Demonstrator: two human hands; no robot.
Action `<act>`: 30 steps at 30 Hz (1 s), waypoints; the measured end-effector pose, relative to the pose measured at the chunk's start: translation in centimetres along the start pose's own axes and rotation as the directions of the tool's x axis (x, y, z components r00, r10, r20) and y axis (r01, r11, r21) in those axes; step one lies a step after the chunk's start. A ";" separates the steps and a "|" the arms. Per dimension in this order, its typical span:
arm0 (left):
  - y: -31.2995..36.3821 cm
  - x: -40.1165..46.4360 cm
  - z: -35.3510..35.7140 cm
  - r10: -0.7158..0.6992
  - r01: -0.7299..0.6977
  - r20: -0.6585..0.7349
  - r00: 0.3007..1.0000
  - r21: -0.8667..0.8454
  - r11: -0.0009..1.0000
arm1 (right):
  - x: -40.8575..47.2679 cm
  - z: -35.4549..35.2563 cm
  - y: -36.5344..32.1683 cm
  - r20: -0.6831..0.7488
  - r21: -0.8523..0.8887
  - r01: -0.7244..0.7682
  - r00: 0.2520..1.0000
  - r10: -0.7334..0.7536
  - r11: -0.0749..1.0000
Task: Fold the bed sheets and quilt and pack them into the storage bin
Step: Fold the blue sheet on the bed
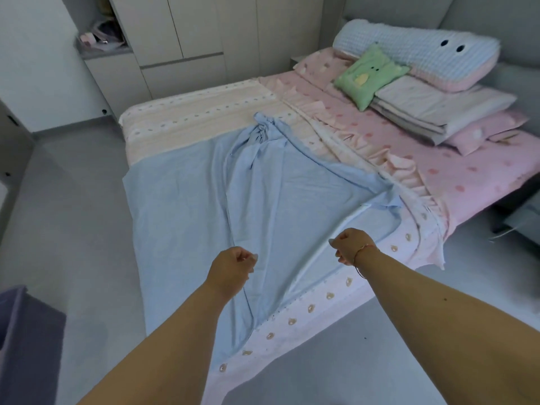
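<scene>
**Blue sheet on the bed: soft, light, take it by the near edge**

I'm looking down at the thin pale-blue cotton bed sheet (187, 206), spread over the foot of the bed w/ its far end bunched into a twisted knot-like gather. It lies on a cream-and-pink printed quilt w/ a ruffled edge (344, 147). My read: sheet is light, limp, no stiffness at all, so it'll sag and slide wherever I don't hold it. Best hold is at corners or along the hem, both hands well apart, then lift to shake the twist out.

Left hand (230, 268) has fingers curled and seems to pinch a ridge of the blue cloth. Right hand (352, 245) is curled too, at the sheet's near edge, but I can't tell if cloth is actually in it.

Looks: plain blue, long creases fanning from the far gather. A dark purple fabric storage bin (26, 331) sits on the floor, left, well apart from the sheet.
</scene>
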State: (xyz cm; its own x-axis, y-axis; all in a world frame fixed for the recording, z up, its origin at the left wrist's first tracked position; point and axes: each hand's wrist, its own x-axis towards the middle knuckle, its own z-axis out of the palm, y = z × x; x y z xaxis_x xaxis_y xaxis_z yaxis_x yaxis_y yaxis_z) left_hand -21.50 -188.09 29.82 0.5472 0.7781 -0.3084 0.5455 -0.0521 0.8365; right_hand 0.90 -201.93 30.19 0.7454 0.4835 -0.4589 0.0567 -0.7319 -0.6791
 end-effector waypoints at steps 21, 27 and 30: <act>14.1 19.0 19.6 -0.098 0.097 0.190 0.977 0.015 0.995 | 22.8 -18.4 4.5 -0.058 -0.024 -0.178 0.983 0.176 0.984; 16.9 26.2 23.0 -0.159 0.170 0.260 0.952 -0.023 0.985 | 29.5 -21.3 4.3 -0.100 -0.120 -0.187 0.979 0.176 0.975; 17.9 28.5 25.1 -0.179 0.191 0.298 0.938 -0.014 0.981 | 32.3 -22.0 4.7 -0.092 -0.134 -0.220 0.974 0.209 0.966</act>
State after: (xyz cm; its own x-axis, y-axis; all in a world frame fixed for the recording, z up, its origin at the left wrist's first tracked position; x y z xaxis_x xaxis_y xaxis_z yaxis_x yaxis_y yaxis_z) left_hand 19.74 -182.58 24.63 0.6049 0.5523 -0.5737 0.6311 0.1068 0.7683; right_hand 39.82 -200.37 24.77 0.7988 0.2734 -0.5359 -0.0202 -0.8781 -0.4781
